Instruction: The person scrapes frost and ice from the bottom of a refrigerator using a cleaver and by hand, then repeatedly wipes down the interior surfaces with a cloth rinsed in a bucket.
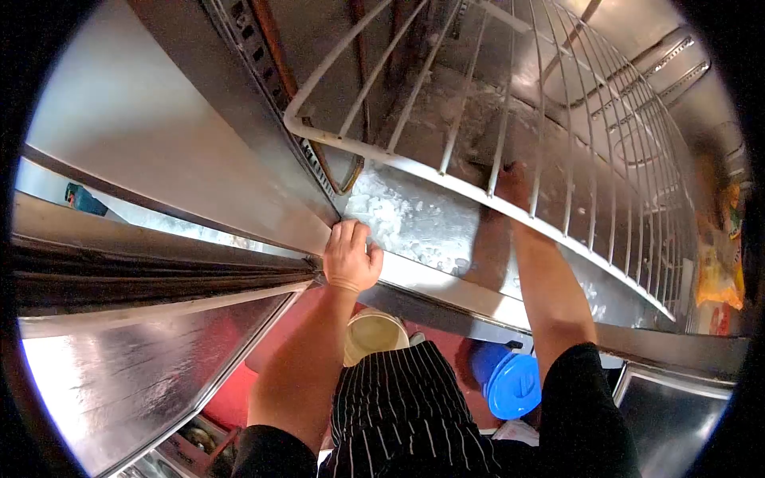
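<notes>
My left hand [351,256] is closed over the front edge [396,275] of a metal freezer cabinet, at its left corner. My right hand [514,185] reaches inside, beneath a white wire shelf [398,159]. Its fingers look closed, and a dark shape shows beside them; the shelf bars and shadow hide what it is. On the metal cabinet floor [446,227] lies crushed white ice [384,223], thickest near the left corner. More frost covers the floor farther back.
The wire shelf curves over my right forearm. An open door with a dark gasket [159,279] stands at left. Below are a cream bucket [374,333] and a blue lidded bin [512,386] on the red floor [450,342]. A yellow-orange package [721,267] is at far right.
</notes>
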`<state>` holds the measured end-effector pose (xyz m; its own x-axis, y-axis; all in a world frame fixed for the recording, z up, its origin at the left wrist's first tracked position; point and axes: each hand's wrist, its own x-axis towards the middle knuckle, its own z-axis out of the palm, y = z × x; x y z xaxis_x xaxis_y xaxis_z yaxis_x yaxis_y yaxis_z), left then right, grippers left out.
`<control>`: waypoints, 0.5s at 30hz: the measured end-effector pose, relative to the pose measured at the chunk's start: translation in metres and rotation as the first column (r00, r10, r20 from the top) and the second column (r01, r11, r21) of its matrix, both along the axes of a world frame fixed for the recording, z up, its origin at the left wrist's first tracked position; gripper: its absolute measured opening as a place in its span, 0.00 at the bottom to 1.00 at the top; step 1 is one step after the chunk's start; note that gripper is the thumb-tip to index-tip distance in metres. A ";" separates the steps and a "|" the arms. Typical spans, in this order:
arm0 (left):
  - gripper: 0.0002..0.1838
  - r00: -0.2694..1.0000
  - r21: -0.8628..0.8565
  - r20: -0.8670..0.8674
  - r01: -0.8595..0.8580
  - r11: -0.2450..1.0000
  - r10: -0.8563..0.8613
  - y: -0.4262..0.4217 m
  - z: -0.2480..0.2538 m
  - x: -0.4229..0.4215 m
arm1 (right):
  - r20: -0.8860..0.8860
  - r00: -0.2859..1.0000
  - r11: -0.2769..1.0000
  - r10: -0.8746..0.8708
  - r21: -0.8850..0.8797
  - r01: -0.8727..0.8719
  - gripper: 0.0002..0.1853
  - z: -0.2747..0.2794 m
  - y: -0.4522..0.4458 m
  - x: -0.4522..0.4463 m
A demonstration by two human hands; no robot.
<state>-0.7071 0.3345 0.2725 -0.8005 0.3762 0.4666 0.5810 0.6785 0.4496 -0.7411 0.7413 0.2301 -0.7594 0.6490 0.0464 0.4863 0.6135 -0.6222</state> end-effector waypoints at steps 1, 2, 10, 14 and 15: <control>0.12 1.000 0.003 0.006 0.003 1.000 -0.003 0.000 0.000 -0.001 | -0.007 1.000 1.000 0.020 0.008 -0.020 0.19 0.002 -0.009 -0.010; 0.12 1.000 0.007 0.012 0.008 1.000 -0.008 0.000 -0.002 -0.001 | -0.004 0.999 0.999 0.038 0.012 -0.038 0.20 0.003 -0.018 -0.020; 0.14 1.000 0.004 0.030 0.000 1.000 0.000 -0.001 -0.001 0.000 | 0.011 0.988 0.987 0.156 0.046 -0.156 0.21 0.009 -0.090 -0.088; 0.14 0.998 -0.003 0.066 0.004 1.000 -0.004 -0.002 -0.001 -0.001 | 0.121 0.993 0.935 -0.009 -0.351 0.051 0.21 0.013 -0.116 -0.110; 0.14 0.998 -0.011 0.070 0.007 1.000 -0.006 -0.002 -0.001 0.000 | 0.079 0.996 0.984 0.034 -0.180 -0.019 0.20 0.012 -0.118 -0.111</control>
<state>-0.7074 0.3325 0.2718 -0.8284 0.3863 0.4057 0.5529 0.6799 0.4817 -0.8521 0.6229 0.2424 -0.7730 0.6207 -0.1312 0.5249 0.5096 -0.6817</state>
